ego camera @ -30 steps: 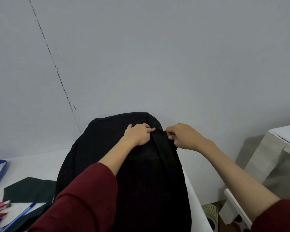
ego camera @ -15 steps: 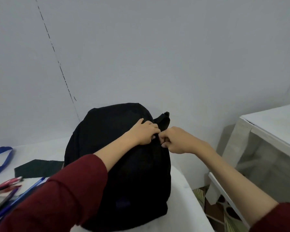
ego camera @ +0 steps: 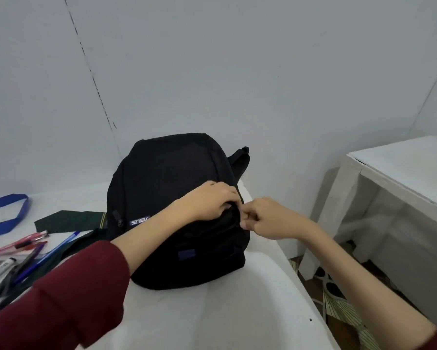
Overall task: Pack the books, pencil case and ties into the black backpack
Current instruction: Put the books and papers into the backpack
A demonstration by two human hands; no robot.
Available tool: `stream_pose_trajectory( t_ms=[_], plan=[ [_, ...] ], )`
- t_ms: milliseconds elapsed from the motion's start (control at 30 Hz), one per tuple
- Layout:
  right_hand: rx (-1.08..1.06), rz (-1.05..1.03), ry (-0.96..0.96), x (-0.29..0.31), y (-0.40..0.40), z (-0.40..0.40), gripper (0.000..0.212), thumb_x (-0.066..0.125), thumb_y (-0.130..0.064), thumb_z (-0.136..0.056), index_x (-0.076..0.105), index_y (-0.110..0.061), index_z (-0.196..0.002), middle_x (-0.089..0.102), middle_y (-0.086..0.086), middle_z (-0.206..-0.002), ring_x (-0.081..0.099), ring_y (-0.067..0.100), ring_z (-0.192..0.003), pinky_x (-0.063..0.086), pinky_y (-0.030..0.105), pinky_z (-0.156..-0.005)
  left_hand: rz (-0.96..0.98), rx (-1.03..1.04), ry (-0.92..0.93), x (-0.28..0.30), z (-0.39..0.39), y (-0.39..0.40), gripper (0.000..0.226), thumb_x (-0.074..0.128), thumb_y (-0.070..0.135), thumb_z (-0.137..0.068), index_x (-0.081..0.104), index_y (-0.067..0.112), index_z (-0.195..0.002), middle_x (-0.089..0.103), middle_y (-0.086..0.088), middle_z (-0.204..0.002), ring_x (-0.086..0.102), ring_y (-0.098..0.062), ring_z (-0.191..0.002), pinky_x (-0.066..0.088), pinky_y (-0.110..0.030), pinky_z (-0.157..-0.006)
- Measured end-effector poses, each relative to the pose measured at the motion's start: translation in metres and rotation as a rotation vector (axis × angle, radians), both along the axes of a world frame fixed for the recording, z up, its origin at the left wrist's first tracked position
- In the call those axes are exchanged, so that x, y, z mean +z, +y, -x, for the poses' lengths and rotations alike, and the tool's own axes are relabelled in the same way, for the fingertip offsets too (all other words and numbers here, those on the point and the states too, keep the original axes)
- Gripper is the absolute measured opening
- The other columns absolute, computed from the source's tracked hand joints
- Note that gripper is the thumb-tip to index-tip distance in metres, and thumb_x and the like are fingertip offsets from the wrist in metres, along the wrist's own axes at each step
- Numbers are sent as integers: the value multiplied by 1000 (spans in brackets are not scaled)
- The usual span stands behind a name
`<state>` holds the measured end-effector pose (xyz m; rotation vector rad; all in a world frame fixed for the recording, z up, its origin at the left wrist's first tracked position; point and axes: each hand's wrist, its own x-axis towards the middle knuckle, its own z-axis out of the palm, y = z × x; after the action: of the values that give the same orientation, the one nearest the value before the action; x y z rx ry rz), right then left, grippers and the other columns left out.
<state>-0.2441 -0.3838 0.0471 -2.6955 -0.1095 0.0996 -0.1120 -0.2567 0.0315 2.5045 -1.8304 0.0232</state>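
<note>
On the right side of the black backpack [ego camera: 172, 198] our left hand [ego camera: 212, 202] curls over a fold of fabric and grips it, while our right hand [ego camera: 265, 218], just beside it and nearly touching, pinches something small at the same edge, too hidden for us to name. Under both hands the backpack stands on the white table [ego camera: 212, 319]. Out to the left of our left hand a dark green tie [ego camera: 68, 221] lies by the bag, with pens [ego camera: 30, 251] nearer us and a blue strap [ego camera: 8, 213] beyond.
</note>
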Motion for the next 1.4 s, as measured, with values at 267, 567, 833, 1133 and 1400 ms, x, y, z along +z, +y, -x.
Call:
stream_pose_trajectory(
  t_ms=[267,567,833,1133,1400],
  plan=[
    [-63,-232,-110,-22,51,15,30,60,-9,-86,43,-19,-63,48,-5,-54,45,11,-54,36,22,-56,170,102,-148,-9,10,4,28,45,18,-96,66,33,-106,58,16,-120,46,-11,-114,33,-30,-95],
    [71,-260,145,-24,29,15,15,64,-26,-88,58,-23,-101,65,-9,-86,56,8,-71,44,16,-67,447,561,677,-23,76,74,39,54,51,-88,66,15,-82,65,3,-63,61,-7,-51,49,-23,-50],
    [-29,5,-291,-47,26,4,32,61,-5,-81,50,-20,-107,48,-4,-96,47,12,-81,42,27,-69,579,641,730,-46,83,63,9,73,17,-81,70,10,-87,70,-4,-76,57,3,-54,47,-8,-59],
    [-58,362,-675,-56,16,-12,31,78,-4,-60,52,-16,-72,51,0,-77,51,24,-66,28,28,-55,389,503,250,-12,66,91,6,66,22,-86,69,17,-85,69,3,-84,62,-11,-80,52,-34,-78],
    [86,342,-414,-27,59,-22,43,62,-52,-79,51,-27,-112,42,-6,-115,36,17,-111,27,35,-89,418,582,264,-16,69,155,22,68,18,-82,58,33,-70,62,13,-71,57,-5,-68,50,-35,-65]
  ],
)
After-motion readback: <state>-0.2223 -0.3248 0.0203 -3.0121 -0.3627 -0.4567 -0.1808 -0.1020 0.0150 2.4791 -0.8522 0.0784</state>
